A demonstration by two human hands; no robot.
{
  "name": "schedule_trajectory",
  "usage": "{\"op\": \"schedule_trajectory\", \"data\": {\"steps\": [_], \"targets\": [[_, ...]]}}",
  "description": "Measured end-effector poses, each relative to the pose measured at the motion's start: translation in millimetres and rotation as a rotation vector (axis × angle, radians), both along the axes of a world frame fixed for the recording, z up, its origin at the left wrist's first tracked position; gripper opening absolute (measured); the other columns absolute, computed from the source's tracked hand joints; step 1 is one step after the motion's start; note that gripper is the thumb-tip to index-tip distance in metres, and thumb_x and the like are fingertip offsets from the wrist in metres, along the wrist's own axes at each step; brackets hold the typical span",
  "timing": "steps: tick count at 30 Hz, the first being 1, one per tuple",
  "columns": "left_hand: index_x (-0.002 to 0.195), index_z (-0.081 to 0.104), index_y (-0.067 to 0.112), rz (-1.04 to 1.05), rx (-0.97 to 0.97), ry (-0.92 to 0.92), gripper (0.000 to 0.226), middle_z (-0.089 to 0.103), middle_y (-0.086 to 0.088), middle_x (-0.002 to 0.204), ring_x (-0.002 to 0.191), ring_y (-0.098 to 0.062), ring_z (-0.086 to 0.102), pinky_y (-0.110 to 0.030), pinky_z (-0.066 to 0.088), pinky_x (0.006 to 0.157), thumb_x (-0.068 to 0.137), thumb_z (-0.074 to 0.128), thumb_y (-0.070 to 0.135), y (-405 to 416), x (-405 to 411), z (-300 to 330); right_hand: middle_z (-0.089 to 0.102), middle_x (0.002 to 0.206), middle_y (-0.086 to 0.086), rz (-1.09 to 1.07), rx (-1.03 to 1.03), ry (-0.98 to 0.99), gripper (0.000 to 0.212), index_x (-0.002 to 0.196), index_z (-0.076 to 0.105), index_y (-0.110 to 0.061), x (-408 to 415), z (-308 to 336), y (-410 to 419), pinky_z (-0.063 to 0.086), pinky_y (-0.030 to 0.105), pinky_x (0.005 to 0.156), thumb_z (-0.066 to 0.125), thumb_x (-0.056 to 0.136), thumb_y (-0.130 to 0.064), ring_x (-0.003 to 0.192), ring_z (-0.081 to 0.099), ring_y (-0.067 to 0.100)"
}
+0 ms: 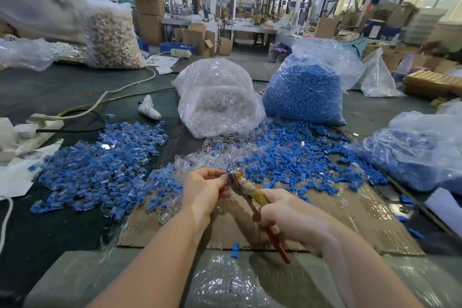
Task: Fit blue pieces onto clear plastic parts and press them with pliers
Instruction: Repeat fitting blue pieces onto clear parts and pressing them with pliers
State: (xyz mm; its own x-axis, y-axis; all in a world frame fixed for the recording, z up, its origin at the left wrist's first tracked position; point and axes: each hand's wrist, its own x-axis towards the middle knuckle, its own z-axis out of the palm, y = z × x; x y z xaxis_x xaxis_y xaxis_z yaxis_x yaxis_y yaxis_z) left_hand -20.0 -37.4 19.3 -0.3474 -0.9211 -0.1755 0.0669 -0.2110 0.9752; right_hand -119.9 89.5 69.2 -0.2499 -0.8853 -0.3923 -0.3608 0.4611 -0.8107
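Red-handled pliers (255, 197) x1 in right hand (292, 217); left hand (203, 189) pinches 1 pc.

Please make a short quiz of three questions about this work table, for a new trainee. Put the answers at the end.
1. True or false: the right hand holds the pliers by the handles.
2. Which bag stands farther to the right: A, the bag of clear parts, or B, the bag of blue pieces?
3. Fill in: the pile of assembled parts lies to the ____ of the left hand.

Key
1. True; its grip is closed round them, and the pliers' head meets the small part pinched by the left hand.
2. B.
3. Left.
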Motion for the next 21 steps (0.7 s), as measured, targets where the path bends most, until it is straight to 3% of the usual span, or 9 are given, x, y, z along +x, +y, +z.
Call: {"op": "schedule_trajectory", "data": {"steps": [4, 8, 11, 17, 21], "targets": [[0.081, 0.063, 0.005, 0.015, -0.013, -0.017, 0.012, 0.063, -0.01, 0.068, 0.05, -0.011, 0.059, -0.019, 0.051, 0.047, 0.084, 0.06, -0.005, 2.4, -0.6, 0.5, 0.045, 0.078, 0.004, 0.007, 0.0, 0.068, 0.013, 0.081, 0.046, -0.016, 3.3, 1.3, -0.7, 0.036, 0.032, 0.065, 0.043, 0.083, -0.003, 0.071, 0.042, 0.019], [0.083, 0.064, 0.004, 0.017, -0.012, -0.02, 0.01, 0.064, -0.01, 0.071, 0.051, -0.011, 0.059, -0.019, 0.051, 0.047, 0.084, 0.06, -0.005, 5.0, -0.6, 1.6, 0.044, 0.07, -0.002, 0.054, 0.005, 0.162, 0.021, 0.073, 0.044, -0.017, 6.9, 4.5, -1.2, 0.033, 0.016, 0.047, 0.042, 0.089, -0.003, 0.053, 0.038, 0.008], [0.086, 0.065, 0.003, 0.02, -0.026, -0.029, 0.008, 0.064, -0.01, 0.07, 0.053, -0.012, 0.058, -0.02, 0.051, 0.048, 0.084, 0.06, -0.004, 6.2, -1.5, 2.8, 0.043, 0.056, -0.005, 0.049, -0.009, 0.193, 0.028, 0.067, 0.043, -0.018, 7.9, 5.4, -1.9, 0.031, 0.015, 0.042, 0.041, 0.09, -0.002, 0.042, 0.035, 0.005], [0.084, 0.064, 0.005, 0.025, -0.024, -0.036, 0.01, 0.064, -0.008, 0.069, 0.054, -0.011, 0.059, -0.02, 0.052, 0.047, 0.084, 0.06, -0.004, 9.3, -3.9, 2.5, 0.048, 0.067, 0.0, 0.016, 0.033, 0.292, 0.025, 0.073, 0.044, -0.018, 7.8, -0.4, -3.7, 0.034, 0.023, 0.052, 0.036, 0.089, 0.0, 0.057, 0.042, 0.013], [0.085, 0.064, 0.006, 0.018, -0.012, -0.035, 0.009, 0.064, -0.008, 0.07, 0.055, -0.011, 0.06, -0.023, 0.052, 0.05, 0.085, 0.061, -0.002, 7.9, -4.4, 1.3, 0.044, 0.061, -0.002, 0.01, 0.022, 0.222, 0.025, 0.068, 0.042, -0.017, 7.9, 3.4, -0.6, 0.031, 0.02, 0.047, 0.042, 0.086, 0.001, 0.051, 0.037, 0.011]]}}
